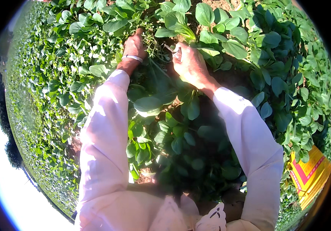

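Observation:
My left hand, with a pale bangle at the wrist, reaches in among the plants at the top centre. It looks closed on a clump of thin-stemmed small-leaved weeds; its fingertips are partly hidden by leaves. Just to its right, my right hand is wrapped round a small hand tool with a whitish part and a dark, thin tip pointing at the weeds. Most of the tool is covered by the fingers, so its exact kind is unclear. A broad-leaved green plant stands right above this hand.
Leafy green plants surround both hands, with patches of brown soil between them. Denser small-leaved growth spreads to the left. A yellow and red printed sack lies among the plants at the lower right. Shadow covers the plants below my arms.

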Demonstrator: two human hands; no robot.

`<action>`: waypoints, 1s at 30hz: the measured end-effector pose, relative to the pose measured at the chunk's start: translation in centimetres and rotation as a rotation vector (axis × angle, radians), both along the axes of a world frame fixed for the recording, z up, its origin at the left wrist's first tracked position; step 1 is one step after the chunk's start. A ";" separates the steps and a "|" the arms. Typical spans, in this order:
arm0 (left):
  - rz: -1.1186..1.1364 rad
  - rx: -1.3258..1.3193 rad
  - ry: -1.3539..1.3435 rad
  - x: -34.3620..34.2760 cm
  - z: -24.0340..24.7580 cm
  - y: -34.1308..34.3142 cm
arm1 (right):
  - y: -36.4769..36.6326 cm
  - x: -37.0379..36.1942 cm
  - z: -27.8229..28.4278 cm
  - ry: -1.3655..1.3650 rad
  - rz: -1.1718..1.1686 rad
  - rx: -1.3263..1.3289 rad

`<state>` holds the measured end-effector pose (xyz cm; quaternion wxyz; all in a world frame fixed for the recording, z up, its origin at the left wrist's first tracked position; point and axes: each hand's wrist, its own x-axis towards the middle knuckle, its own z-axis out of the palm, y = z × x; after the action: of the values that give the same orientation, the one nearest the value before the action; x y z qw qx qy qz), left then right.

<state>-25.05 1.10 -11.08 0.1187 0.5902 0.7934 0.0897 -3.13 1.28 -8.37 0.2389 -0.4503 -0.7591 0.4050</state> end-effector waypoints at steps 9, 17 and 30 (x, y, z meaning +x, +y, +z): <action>-0.102 0.195 -0.124 -2.8 -2.6 -4.1 | 0.6 0.1 0.1 0.041 -0.051 0.009; -0.082 0.176 -0.332 -3.6 -4.0 -6.2 | 1.5 0.1 -0.4 -0.047 -0.069 0.113; -0.071 0.188 -0.998 1.3 5.2 -3.1 | -1.8 14.6 5.4 -0.105 0.101 -0.050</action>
<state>-23.77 -2.00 -5.88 0.4326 0.5104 0.6080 0.4275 11.50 -0.49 -2.98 0.1667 -0.4381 -0.7818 0.4112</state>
